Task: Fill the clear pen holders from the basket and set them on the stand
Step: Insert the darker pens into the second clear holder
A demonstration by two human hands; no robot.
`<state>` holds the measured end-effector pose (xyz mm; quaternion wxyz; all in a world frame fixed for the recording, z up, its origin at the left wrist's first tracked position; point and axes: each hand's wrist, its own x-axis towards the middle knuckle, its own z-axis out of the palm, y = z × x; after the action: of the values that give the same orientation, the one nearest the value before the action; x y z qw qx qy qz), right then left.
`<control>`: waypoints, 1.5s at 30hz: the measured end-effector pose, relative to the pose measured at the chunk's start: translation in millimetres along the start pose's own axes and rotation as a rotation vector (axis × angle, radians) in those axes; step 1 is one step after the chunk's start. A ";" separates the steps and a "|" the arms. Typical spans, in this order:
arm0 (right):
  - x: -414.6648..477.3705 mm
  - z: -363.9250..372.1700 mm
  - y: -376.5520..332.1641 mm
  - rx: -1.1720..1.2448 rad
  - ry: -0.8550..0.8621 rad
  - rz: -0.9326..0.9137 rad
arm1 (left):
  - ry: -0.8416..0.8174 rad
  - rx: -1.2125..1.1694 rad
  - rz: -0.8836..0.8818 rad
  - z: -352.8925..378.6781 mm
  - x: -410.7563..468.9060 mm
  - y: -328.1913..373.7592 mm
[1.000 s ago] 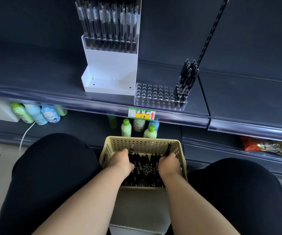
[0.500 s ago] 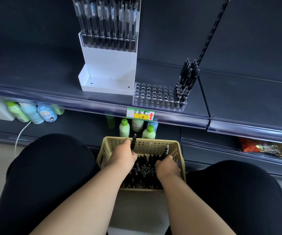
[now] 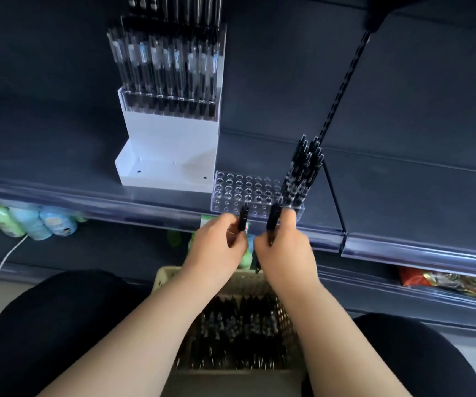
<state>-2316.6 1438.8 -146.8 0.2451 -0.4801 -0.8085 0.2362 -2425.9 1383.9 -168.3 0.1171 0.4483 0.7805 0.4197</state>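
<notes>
Head view, looking down past two bare forearms at a dark shelf (image 3: 402, 202). We see both hands raised just below the shelf's front edge, close together but apart. The left hand (image 3: 216, 247) has its fingers curled round a black pen (image 3: 243, 217), which stands upright with its lower end hidden in the fist. The right hand (image 3: 285, 247) grips a second pen (image 3: 273, 220) the same way, also upright. Both pen tops overlap the front wall of the clear holder (image 3: 239, 190); we cannot tell whether either one touches it.

The holder sits at the front of the shelf, just right of the white stand (image 3: 171, 144). We see rows of open holes across its left and middle, and a cluster of black pens (image 3: 302, 173) standing upright at its right end. On the stand's upper step sits a filled holder (image 3: 171, 106), with a row of clear-barrelled pens rising from it. More pens show above it at the top edge.

Below the hands, between the person's black-clad knees, is the beige basket (image 3: 168, 275). It is packed with dark pens (image 3: 239, 333), blurred here.

On the lower shelf at left we see pale green and blue bottles (image 3: 30, 222), with a white cable (image 3: 5, 262) hanging beneath them. At far right lies a red and gold packet (image 3: 445, 282).
</notes>
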 end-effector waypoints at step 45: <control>154.1 -80.9 -20.4 -0.066 0.105 -0.239 | 0.077 -0.380 0.109 -14.3 128.2 55.7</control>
<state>-2344.2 1579.4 -45.9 0.2974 -0.3997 -0.8534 0.1531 -2473.5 1492.0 -92.3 0.1467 0.4432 0.6656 0.5823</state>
